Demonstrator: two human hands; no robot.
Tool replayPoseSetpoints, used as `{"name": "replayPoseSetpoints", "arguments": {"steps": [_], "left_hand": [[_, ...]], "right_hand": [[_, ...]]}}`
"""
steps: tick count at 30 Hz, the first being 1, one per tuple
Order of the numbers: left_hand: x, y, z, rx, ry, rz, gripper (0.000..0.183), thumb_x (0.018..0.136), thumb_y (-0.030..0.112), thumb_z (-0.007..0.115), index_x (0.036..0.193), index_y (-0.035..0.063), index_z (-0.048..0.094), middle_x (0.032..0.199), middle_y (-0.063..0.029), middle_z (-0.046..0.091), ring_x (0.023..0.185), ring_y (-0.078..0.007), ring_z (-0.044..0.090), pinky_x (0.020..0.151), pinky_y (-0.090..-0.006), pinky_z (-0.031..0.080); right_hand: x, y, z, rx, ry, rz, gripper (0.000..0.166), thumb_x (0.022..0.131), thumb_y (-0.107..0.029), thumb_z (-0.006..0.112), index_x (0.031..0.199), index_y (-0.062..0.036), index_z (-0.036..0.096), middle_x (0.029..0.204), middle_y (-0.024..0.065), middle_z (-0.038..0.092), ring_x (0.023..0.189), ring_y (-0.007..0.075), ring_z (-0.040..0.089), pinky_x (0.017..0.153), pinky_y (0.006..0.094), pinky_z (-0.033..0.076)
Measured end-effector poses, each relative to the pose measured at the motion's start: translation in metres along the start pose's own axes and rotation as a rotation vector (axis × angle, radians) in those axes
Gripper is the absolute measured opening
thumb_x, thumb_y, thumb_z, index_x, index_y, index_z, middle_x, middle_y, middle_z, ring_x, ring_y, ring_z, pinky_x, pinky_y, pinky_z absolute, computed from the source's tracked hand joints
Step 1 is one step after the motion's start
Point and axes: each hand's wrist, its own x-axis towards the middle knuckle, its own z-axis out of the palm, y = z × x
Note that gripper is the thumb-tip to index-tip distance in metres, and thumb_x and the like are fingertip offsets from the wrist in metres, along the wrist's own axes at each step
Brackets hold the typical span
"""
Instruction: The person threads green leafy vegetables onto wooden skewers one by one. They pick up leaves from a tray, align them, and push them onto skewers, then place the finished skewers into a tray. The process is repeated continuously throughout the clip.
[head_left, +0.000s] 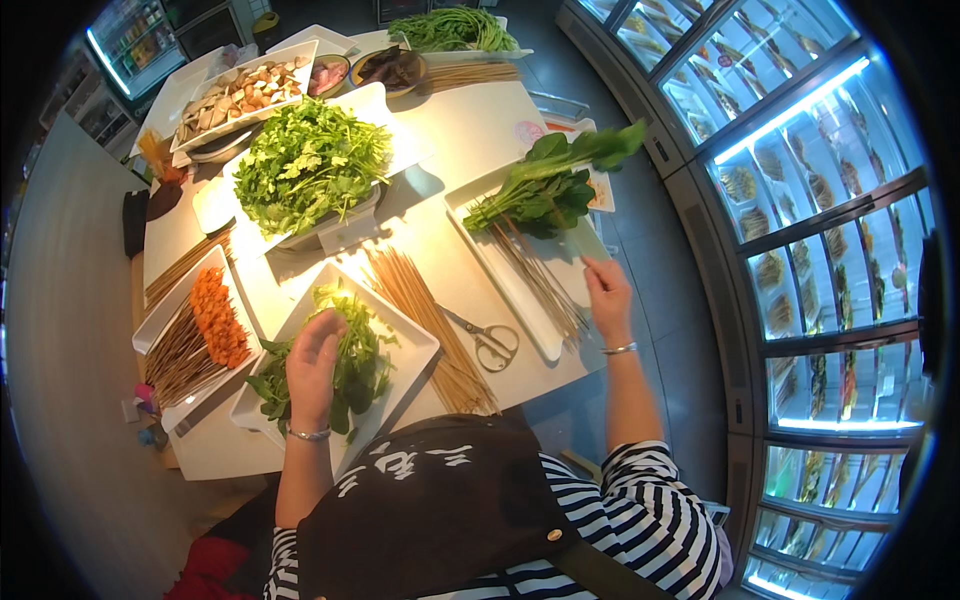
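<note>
My left hand (315, 356) is over loose leafy greens (364, 379) in a square white tray (409, 337); its fingers are partly curled, and whether they grip a leaf cannot be told. My right hand (609, 294) has thumb and forefinger brought together beside the right edge of a long white tray (551, 341); anything thin between them is too blurred to tell. Skewered leafy greens (555, 199) lie in that tray, their sticks pointing towards me. Between the two trays are a bundle of bare wooden skewers (442, 345) and metal scissors (495, 349).
A tray with skewered orange pieces (217, 319) stands at the left. Farther back are a heap of leafy herbs (311, 165), cut mushrooms (255, 90), a bowl of dark food (390, 69) and long green vegetables (457, 30). Lit glass-door display refrigerators (817, 165) line the right side.
</note>
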Motion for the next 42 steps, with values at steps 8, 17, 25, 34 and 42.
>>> {"name": "replayPoseSetpoints", "arguments": {"steps": [8,17,25,34,42], "left_hand": [[-0.039,-0.028,-0.013,-0.014,0.068,-0.118,0.029,0.097,0.010,0.053,0.123,-0.0029,0.055,0.110,-0.0123,0.064,0.098,-0.0174,0.063,0.092,-0.0315,0.049],[-0.043,-0.036,-0.008,-0.056,0.077,-0.146,0.027,0.097,0.009,0.053,0.120,-0.0040,0.056,0.106,-0.0121,0.065,0.095,-0.0165,0.063,0.090,-0.0301,0.050],[-0.044,-0.036,-0.004,-0.070,0.047,-0.188,0.023,0.094,0.006,0.057,0.116,-0.0025,0.060,0.105,-0.0091,0.066,0.096,-0.0149,0.062,0.088,-0.0269,0.047],[-0.043,-0.041,0.000,-0.020,0.032,-0.189,0.024,0.094,0.007,0.057,0.116,-0.0038,0.060,0.105,-0.0096,0.066,0.096,-0.0151,0.062,0.088,-0.0273,0.047],[-0.047,-0.047,-0.017,0.031,0.123,-0.202,0.024,0.096,0.008,0.055,0.116,-0.0035,0.060,0.104,-0.0105,0.066,0.094,-0.0155,0.063,0.087,-0.0282,0.049]], "right_hand": [[-0.032,0.057,0.057,-0.031,0.008,0.027,0.019,0.086,0.000,0.059,0.103,-0.0019,0.068,0.076,0.0079,0.056,0.068,0.0193,0.055,0.063,0.0290,0.045],[-0.028,0.073,0.066,-0.097,-0.039,-0.001,0.018,0.085,-0.001,0.060,0.101,-0.0029,0.069,0.082,0.0103,0.058,0.075,0.0240,0.059,0.068,0.0323,0.048],[-0.016,0.048,0.081,-0.479,0.029,-0.112,0.059,0.081,-0.019,0.069,0.135,-0.0060,0.046,0.133,0.0146,0.045,0.121,0.0338,0.044,0.098,0.0458,0.037],[0.068,-0.006,0.100,-0.578,0.003,-0.358,0.068,0.083,-0.031,0.067,0.139,-0.0060,0.040,0.149,0.0150,0.033,0.137,0.0387,0.027,0.110,0.0539,0.023],[0.081,0.072,0.138,-0.556,-0.094,-0.197,0.063,0.086,-0.041,0.063,0.138,-0.0105,0.043,0.147,0.0155,0.035,0.137,0.0379,0.028,0.104,0.0563,0.031]]}}
